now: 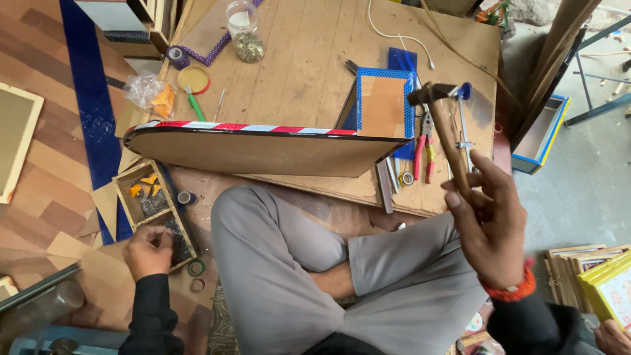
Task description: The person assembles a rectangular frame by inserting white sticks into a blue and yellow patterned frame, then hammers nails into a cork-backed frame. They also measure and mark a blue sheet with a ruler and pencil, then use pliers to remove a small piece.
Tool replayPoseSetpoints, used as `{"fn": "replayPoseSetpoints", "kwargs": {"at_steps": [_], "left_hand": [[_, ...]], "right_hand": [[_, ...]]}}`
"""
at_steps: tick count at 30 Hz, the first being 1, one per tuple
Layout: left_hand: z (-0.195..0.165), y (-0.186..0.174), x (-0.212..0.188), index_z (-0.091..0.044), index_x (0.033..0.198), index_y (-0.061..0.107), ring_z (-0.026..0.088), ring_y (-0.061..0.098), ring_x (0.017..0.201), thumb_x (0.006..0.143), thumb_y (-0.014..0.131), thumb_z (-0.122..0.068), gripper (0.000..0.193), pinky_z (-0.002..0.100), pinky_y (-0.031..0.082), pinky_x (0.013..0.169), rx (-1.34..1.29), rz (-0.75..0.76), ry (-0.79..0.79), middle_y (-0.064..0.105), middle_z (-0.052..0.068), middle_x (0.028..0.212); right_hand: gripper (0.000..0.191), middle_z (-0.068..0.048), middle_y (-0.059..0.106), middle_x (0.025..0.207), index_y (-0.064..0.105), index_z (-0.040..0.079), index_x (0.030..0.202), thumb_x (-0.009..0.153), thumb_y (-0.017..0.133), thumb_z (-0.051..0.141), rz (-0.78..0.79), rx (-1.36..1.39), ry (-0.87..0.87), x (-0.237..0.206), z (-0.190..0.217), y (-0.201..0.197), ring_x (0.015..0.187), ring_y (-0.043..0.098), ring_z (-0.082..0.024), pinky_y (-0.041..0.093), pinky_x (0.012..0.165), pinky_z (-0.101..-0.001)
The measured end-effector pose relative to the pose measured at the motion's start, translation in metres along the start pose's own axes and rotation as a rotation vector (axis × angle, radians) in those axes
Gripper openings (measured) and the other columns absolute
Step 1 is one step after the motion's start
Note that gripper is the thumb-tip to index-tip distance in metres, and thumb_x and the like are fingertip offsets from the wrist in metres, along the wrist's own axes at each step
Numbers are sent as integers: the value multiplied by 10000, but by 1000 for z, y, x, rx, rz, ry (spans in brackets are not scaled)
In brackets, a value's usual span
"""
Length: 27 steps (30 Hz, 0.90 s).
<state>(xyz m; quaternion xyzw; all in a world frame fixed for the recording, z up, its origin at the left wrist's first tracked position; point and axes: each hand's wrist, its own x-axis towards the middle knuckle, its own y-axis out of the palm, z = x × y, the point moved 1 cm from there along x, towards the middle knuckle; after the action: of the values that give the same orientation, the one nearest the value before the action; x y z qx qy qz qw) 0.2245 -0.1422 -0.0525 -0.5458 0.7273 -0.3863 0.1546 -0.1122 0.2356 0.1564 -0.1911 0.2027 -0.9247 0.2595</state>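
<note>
The right hand (490, 227) grips a wooden-handled steel hammer (442, 115) raised; the left hand (148, 250) pinches in a divided wooden tray (152, 212), probably small nails. This looks like fetching a nail, which then needs setting against the curved board with red-white tape edge (263, 148).

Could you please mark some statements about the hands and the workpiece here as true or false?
1. The right hand holds a hammer raised. True.
2. The left hand rests on the board with the red and white edge strip. False: it is at the wooden compartment box, apart from the board.
3. The pliers with red handles lie on the work surface. True.
4. The clear jar lies tipped over by the person's knee. False: it stands upright at the far side.
</note>
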Motion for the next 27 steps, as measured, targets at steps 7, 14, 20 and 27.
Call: {"fn": "replayPoseSetpoints", "kwargs": {"at_steps": [7,14,20,27], "left_hand": [[-159,-21,12,-19,1093,716,149,690,905,909,765,6,193,268,550,808,-572,26,305,712,96,1011],[-337,-6,43,-27,1062,706,268,710,948,956,709,17,115,343,564,844,-677,367,846,715,128,1017],[-367,37,69,-101,944,670,468,452,1386,827,807,-99,180,490,374,1099,-444,494,1027,433,306,1529],[-353,51,75,-112,965,669,415,385,1495,875,792,-134,154,452,360,1171,-422,772,889,252,234,1671]], "right_hand": [[520,-169,721,1098,386,14,1535,1033,518,-20,74,285,55,-33,-18,-8,717,594,-85,516,626,-224],[480,-132,718,1087,454,1,1512,1038,533,19,-17,108,22,-53,-27,-20,682,557,-62,498,610,-216],[442,-102,731,1044,543,3,1455,1013,560,7,53,-125,-7,-32,-9,-22,637,564,-74,488,584,-231],[453,-113,722,1119,583,79,1448,1014,581,-53,54,-449,-267,-16,24,-27,762,687,-182,538,664,-288]]}}
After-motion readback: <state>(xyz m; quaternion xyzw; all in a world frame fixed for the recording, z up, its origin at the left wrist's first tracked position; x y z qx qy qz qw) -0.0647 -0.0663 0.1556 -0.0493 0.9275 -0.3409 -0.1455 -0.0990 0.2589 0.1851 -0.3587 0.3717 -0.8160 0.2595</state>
